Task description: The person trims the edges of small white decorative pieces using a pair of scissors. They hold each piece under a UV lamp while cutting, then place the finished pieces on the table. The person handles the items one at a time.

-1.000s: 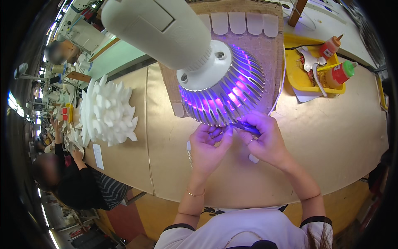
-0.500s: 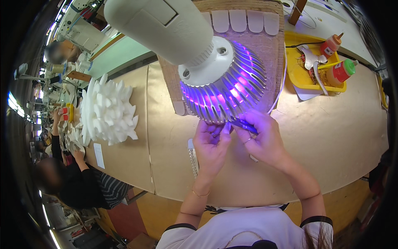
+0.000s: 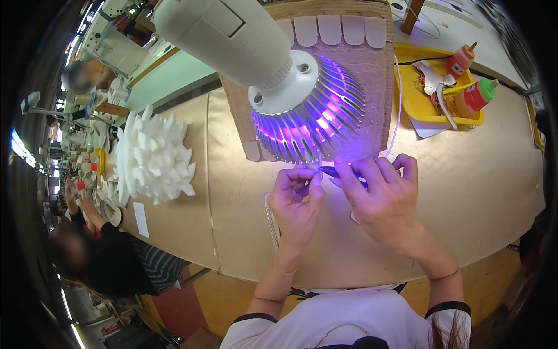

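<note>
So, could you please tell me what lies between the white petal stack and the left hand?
In the head view, only bare brown tabletop lies between the white petal stack and the left hand.

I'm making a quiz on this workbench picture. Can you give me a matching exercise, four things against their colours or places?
Things:
1. lamp
2. tray
3. stack of white pieces
4. right hand

Descriptions:
A. yellow, at the far right of the bench
B. pinching a thin dark tool
C. glowing violet above the hands
D. on the bench to the left

Pairs: 1-C, 2-A, 3-D, 4-B

Long tan workbench point(image 3: 232, 232) under a violet-glowing lamp point(image 3: 308, 116).
</note>
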Demonstrator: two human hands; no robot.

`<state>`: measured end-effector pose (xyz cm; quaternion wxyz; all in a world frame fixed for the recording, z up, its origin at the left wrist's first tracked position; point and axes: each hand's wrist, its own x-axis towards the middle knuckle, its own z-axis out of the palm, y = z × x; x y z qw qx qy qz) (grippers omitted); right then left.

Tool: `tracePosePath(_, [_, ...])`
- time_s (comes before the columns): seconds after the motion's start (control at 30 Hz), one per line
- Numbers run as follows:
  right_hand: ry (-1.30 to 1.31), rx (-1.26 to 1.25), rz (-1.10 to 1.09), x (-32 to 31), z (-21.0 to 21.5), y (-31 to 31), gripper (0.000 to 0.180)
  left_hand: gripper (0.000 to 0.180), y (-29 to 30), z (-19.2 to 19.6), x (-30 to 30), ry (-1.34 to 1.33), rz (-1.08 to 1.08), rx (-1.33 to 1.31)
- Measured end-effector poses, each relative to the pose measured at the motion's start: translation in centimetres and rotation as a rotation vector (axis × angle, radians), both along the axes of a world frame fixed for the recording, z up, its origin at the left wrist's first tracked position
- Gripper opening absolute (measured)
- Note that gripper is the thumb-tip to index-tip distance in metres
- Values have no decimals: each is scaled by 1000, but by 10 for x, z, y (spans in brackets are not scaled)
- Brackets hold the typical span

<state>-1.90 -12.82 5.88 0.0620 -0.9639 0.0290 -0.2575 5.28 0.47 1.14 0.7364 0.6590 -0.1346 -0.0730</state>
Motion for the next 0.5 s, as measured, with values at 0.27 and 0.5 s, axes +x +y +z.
tracePosePath(0.27, [43,-78,-22,-3,5,5,32,13,1,0,-4,-34,-9,26])
tracePosePath(0.5, [118,-117,-30,-8,12,9,30,15,0,-4,-9,-181,47,128])
